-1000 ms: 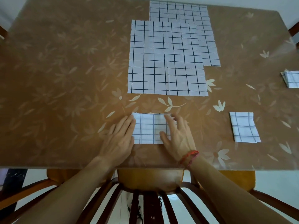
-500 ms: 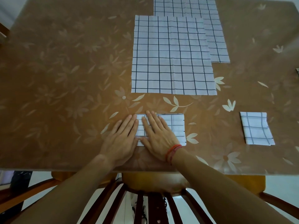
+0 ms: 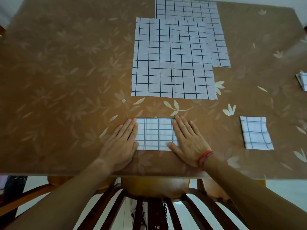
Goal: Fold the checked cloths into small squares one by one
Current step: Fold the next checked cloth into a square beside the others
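Note:
A folded checked cloth (image 3: 155,134), white with dark lines, lies flat near the table's front edge. My left hand (image 3: 122,141) rests flat at its left edge with straight fingers. My right hand (image 3: 187,139), with a red thread on the wrist, presses flat on its right end. Beyond it a large unfolded checked cloth (image 3: 172,58) lies spread out, overlapping a second unfolded cloth (image 3: 214,30) behind it. A small folded square (image 3: 255,132) sits to the right. Another folded cloth (image 3: 302,81) shows at the right border.
The table (image 3: 66,80) wears a brown covering with a pale leaf pattern. Its front edge runs just below my wrists. A wooden chair back (image 3: 149,205) with dark spindles stands under that edge.
My right hand slid from the left part of the folded cloth to its right end, smoothing it. My left hand stayed at the left edge.

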Motion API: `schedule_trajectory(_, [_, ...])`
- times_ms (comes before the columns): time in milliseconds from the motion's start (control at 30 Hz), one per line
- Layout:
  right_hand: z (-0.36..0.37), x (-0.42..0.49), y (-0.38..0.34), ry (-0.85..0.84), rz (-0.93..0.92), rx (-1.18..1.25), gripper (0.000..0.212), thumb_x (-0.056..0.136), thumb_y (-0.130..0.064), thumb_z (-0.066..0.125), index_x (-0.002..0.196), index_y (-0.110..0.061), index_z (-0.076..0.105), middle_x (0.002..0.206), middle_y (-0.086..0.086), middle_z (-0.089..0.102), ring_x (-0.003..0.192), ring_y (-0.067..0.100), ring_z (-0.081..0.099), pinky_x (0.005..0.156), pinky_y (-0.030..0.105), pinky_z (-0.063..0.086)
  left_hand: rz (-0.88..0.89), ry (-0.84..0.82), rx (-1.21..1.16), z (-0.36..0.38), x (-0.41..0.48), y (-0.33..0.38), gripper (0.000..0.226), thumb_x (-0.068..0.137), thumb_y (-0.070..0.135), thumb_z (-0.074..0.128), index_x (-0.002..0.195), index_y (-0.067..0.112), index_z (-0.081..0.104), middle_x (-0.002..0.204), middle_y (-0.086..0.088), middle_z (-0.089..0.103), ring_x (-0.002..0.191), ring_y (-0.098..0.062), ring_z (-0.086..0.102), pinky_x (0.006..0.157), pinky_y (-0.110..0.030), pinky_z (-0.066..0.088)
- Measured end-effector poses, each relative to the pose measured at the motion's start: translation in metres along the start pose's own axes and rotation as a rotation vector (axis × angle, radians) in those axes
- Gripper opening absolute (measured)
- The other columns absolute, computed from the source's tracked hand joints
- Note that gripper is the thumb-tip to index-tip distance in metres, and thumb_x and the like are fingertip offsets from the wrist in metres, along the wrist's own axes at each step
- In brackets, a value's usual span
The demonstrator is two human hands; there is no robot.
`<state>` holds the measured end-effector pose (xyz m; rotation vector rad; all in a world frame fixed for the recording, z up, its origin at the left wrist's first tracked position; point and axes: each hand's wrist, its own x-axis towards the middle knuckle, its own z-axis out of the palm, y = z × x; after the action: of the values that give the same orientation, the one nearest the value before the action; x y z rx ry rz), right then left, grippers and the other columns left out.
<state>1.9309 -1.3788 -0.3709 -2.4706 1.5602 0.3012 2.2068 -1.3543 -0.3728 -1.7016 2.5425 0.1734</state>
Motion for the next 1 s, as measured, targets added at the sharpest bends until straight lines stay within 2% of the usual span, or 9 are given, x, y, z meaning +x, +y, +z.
schedule_trajectory(133, [-0.004,0.001,-0.002,-0.006,0.002,0.035,0.082,0.094,-0.066,0.008,0.154,-0.011,-0.003,0.161,0.005,-0.011,0.148,0.018,-0.014,0.121,0.044,0.004,-0.003,0.008,-0.005,0.002,0.000,0.000,0.060,0.101,0.035,0.018,0.149,0.000,0.026,0.158,-0.015,0.022,0.147,-0.025,0.017,0.116,-0.039,0.017])
schedule_trajectory(267, [-0.013,0.003,-0.003,0.008,0.007,0.109,0.085,0.091,-0.068,0.020,0.154,-0.013,0.008,0.162,0.005,0.002,0.149,0.020,-0.001,0.121,0.043,0.006,-0.010,0.002,-0.016,0.004,0.000,0.000,0.061,0.101,0.036,0.016,0.150,0.001,0.025,0.158,-0.014,0.020,0.148,-0.024,0.015,0.117,-0.041,0.020])
schedule_trajectory(333, [-0.020,0.008,-0.003,0.037,0.017,0.151,0.087,0.085,-0.070,0.032,0.151,-0.015,0.020,0.158,0.004,0.018,0.145,0.023,0.017,0.119,0.044,0.017,-0.012,-0.003,-0.015,0.004,0.000,0.000,0.061,0.101,0.036,0.016,0.150,0.001,0.025,0.159,-0.014,0.020,0.148,-0.024,0.015,0.117,-0.041,0.021])
schedule_trajectory(433, [-0.032,0.018,-0.001,0.076,0.032,0.221,0.089,0.072,-0.068,0.053,0.144,-0.020,0.033,0.143,-0.002,0.036,0.123,0.022,0.040,0.105,0.044,0.037,-0.016,-0.009,-0.011,0.004,0.000,0.001,0.060,0.101,0.035,0.018,0.150,0.001,0.025,0.159,-0.014,0.020,0.148,-0.024,0.015,0.116,-0.041,0.021])
schedule_trajectory(500, [-0.039,0.025,-0.001,0.074,0.046,0.247,0.089,0.067,-0.062,0.068,0.141,-0.024,0.037,0.135,-0.004,0.041,0.119,0.020,0.040,0.099,0.038,0.039,-0.019,-0.012,-0.011,0.003,0.000,0.001,0.060,0.100,0.035,0.019,0.150,0.001,0.025,0.159,-0.013,0.020,0.148,-0.024,0.015,0.116,-0.041,0.022])
schedule_trajectory(567, [-0.043,0.032,-0.002,0.068,0.066,0.263,0.087,0.063,-0.058,0.073,0.138,-0.029,0.038,0.130,-0.004,0.044,0.118,0.018,0.039,0.098,0.033,0.038,-0.015,-0.013,-0.006,0.002,0.000,0.002,0.060,0.100,0.035,0.021,0.149,0.001,0.025,0.158,-0.014,0.021,0.147,-0.024,0.016,0.116,-0.040,0.022])
schedule_trajectory(700, [-0.049,0.044,-0.001,0.015,0.101,0.240,0.083,0.062,-0.055,0.075,0.133,-0.028,0.042,0.126,-0.002,0.048,0.116,0.020,0.041,0.099,0.035,0.038,-0.017,-0.022,-0.016,0.000,0.000,0.002,0.060,0.100,0.035,0.020,0.150,0.002,0.026,0.159,-0.012,0.021,0.147,-0.023,0.017,0.117,-0.039,0.020])
schedule_trajectory(800, [-0.053,0.051,-0.001,-0.034,0.121,0.223,0.076,0.062,-0.055,0.075,0.127,-0.027,0.047,0.123,-0.002,0.051,0.114,0.021,0.043,0.099,0.037,0.039,-0.019,-0.022,-0.023,0.001,0.000,0.002,0.061,0.100,0.036,0.017,0.151,0.004,0.022,0.160,-0.011,0.017,0.148,-0.022,0.013,0.117,-0.036,0.013])
schedule_trajectory(1000, [-0.060,0.066,-0.005,-0.122,0.183,0.244,0.070,0.055,-0.057,0.076,0.118,-0.035,0.053,0.100,-0.009,0.062,0.103,0.021,0.053,0.090,0.038,0.040,-0.023,-0.009,-0.069,0.003,-0.001,0.002,0.062,0.099,0.039,0.009,0.152,0.008,0.007,0.161,-0.007,0.000,0.149,-0.018,-0.003,0.120,-0.035,0.006])
